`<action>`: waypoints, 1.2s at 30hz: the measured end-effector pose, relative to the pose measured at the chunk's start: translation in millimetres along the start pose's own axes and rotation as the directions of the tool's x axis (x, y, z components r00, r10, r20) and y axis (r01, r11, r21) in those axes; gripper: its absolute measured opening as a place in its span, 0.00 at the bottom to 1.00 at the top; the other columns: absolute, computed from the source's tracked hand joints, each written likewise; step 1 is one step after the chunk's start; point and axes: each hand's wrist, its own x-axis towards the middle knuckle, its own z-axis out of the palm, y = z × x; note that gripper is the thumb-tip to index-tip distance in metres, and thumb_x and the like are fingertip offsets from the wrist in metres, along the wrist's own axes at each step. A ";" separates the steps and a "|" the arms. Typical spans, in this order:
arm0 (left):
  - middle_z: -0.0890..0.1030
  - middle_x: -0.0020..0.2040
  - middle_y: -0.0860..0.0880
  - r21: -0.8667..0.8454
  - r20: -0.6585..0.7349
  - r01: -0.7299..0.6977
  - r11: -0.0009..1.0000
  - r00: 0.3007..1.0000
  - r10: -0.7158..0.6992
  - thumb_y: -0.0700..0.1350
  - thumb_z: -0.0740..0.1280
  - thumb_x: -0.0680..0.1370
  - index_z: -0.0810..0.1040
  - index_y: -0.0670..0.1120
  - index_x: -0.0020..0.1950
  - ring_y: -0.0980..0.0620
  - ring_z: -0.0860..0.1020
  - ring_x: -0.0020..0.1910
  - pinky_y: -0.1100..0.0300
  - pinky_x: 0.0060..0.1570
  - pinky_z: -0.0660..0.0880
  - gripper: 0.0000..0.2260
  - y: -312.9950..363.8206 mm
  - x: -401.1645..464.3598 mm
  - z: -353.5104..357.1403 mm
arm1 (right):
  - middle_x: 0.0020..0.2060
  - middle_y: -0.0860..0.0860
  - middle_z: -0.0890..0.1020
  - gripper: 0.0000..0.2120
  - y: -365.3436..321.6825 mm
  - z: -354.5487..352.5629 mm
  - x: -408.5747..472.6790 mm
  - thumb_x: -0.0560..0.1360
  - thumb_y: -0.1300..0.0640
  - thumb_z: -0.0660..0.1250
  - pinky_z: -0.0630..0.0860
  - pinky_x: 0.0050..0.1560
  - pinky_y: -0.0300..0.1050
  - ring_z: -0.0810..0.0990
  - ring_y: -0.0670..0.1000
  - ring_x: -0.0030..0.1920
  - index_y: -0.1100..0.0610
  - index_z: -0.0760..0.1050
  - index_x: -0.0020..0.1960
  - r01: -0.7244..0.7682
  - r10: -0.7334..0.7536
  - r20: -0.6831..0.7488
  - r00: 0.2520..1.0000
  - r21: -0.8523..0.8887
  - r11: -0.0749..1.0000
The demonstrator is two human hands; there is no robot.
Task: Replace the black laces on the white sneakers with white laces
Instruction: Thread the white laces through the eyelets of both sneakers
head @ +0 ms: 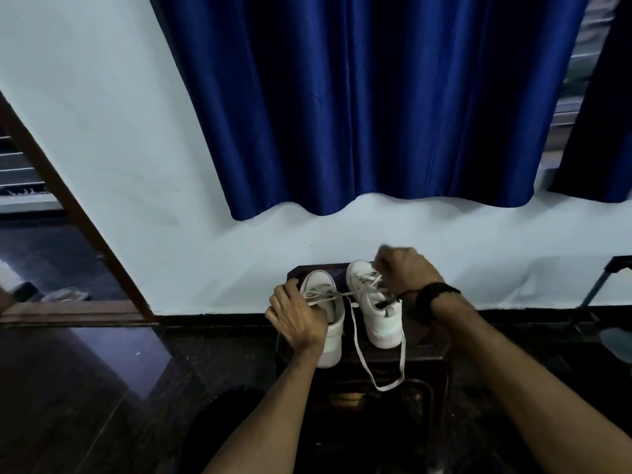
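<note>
Covering the inner side of the left sneaker [333, 323], my left hand [295, 318] hides its eyelets; the fingers curl round the white lace [359, 347] there. My right hand [405, 268] is a blurred fist pinching lace above the right sneaker [376, 306], so I cannot make out which end it holds. Two white sneakers stand side by side on one dark stool [424, 347], a lace loop drooping over its front edge. Behind the stool are a pale wall [119, 131] and blue curtain [359, 97]; below, dark glossy floor [102, 371].

Two sneakers [345, 319] side by side on a stool [424, 350] – curtain [359, 97] behind
</note>
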 end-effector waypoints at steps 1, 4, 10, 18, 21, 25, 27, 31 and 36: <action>0.74 0.52 0.49 -0.017 -0.004 0.037 0.999 0.999 -0.037 0.39 0.70 0.57 0.72 0.50 0.57 0.45 0.73 0.54 0.51 0.52 0.66 0.29 0.5 -0.3 0.1 | 0.51 0.55 0.82 0.12 2.3 -3.2 -5.5 0.77 0.47 0.62 0.75 0.50 0.48 0.80 0.59 0.52 0.54 0.77 0.53 0.062 -0.022 0.172 0.985 -0.231 0.971; 0.74 0.52 0.47 -0.059 -0.012 0.122 0.991 0.992 -0.122 0.38 0.70 0.58 0.72 0.49 0.57 0.43 0.73 0.54 0.49 0.50 0.67 0.27 1.0 -1.9 0.7 | 0.49 0.50 0.83 0.12 7.8 -17.0 -20.4 0.73 0.41 0.67 0.74 0.50 0.43 0.81 0.52 0.53 0.47 0.82 0.49 0.116 -0.030 0.349 0.937 -0.226 0.967; 0.76 0.54 0.45 -0.130 0.045 0.176 0.976 0.984 -0.171 0.37 0.69 0.63 0.72 0.48 0.57 0.42 0.75 0.55 0.48 0.50 0.69 0.23 -1.2 -5.1 5.4 | 0.50 0.45 0.82 0.09 10.3 -23.5 -40.0 0.76 0.56 0.68 0.67 0.59 0.46 0.75 0.44 0.55 0.52 0.83 0.39 0.076 -0.031 -0.076 0.997 0.713 0.697; 0.76 0.55 0.43 -0.227 0.119 0.228 0.947 0.971 -0.206 0.38 0.66 0.72 0.77 0.45 0.54 0.39 0.75 0.57 0.47 0.43 0.75 0.11 -3.7 -3.4 15.2 | 0.23 0.58 0.75 0.15 -19.5 25.2 -56.7 0.75 0.66 0.61 0.74 0.40 0.48 0.77 0.55 0.26 0.61 0.70 0.29 -0.385 0.060 0.391 0.918 0.848 0.365; 0.75 0.57 0.41 -0.273 0.120 0.261 0.926 0.964 -0.236 0.36 0.65 0.72 0.77 0.42 0.55 0.38 0.73 0.59 0.46 0.46 0.75 0.12 -1.5 -2.5 18.6 | 0.22 0.59 0.73 0.13 -10.7 28.3 -61.4 0.73 0.68 0.60 0.77 0.38 0.49 0.77 0.57 0.25 0.64 0.70 0.30 -0.552 0.201 0.515 0.833 0.764 0.333; 0.76 0.56 0.39 -0.311 0.098 0.256 0.915 0.966 -0.238 0.36 0.65 0.73 0.76 0.40 0.54 0.37 0.73 0.58 0.46 0.46 0.73 0.10 1.6 -2.9 18.7 | 0.33 0.57 0.80 0.08 -5.2 35.0 -73.5 0.73 0.62 0.65 0.78 0.40 0.45 0.82 0.54 0.38 0.61 0.77 0.35 -0.575 0.251 0.518 0.818 0.758 0.308; 0.75 0.55 0.40 -0.297 0.100 0.250 0.922 0.968 -0.230 0.37 0.65 0.73 0.76 0.41 0.53 0.37 0.73 0.58 0.45 0.44 0.74 0.09 1.9 -3.0 18.8 | 0.38 0.51 0.83 0.07 -4.9 52.6 -82.9 0.72 0.57 0.70 0.78 0.46 0.46 0.81 0.50 0.42 0.56 0.81 0.36 -0.536 0.230 0.491 0.840 0.689 0.488; 0.75 0.55 0.42 -0.290 0.103 0.240 0.926 0.970 -0.219 0.37 0.64 0.73 0.76 0.42 0.53 0.38 0.73 0.59 0.45 0.44 0.74 0.10 1.6 -1.7 18.4 | 0.56 0.48 0.81 0.08 -11.2 78.8 -107.5 0.73 0.50 0.69 0.70 0.62 0.42 0.77 0.44 0.59 0.45 0.85 0.37 -0.016 -0.081 0.219 0.972 0.406 0.914; 0.75 0.55 0.41 -0.310 0.100 0.235 0.921 0.972 -0.214 0.37 0.64 0.73 0.76 0.41 0.53 0.38 0.73 0.59 0.46 0.45 0.74 0.09 1.0 -2.2 16.8 | 0.57 0.56 0.79 0.21 -29.4 56.0 -108.9 0.74 0.39 0.62 0.73 0.55 0.49 0.77 0.58 0.58 0.56 0.80 0.52 0.274 -0.198 0.295 0.935 -0.245 0.930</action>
